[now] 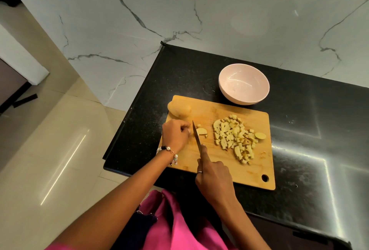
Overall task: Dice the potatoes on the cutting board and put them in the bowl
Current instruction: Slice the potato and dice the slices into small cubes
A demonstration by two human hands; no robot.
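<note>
A wooden cutting board [217,160] lies on the black counter. A heap of diced potato [234,140] covers its right half. A potato half [178,109] sits at its far left corner. My right hand [213,178] grips a knife [196,137], forefinger along the blade's back, blade down on the board. Just right of the blade lie a potato slice and small bits [201,131]. My left hand [175,135], fingers curled, holds a potato piece against the blade's left side; the piece is mostly hidden. The pale pink bowl [226,90] stands empty behind the board.
The black counter [309,130] runs on to the right and has its left edge close beside the board. A marble wall rises behind it. Tiled floor lies to the left, below the counter edge.
</note>
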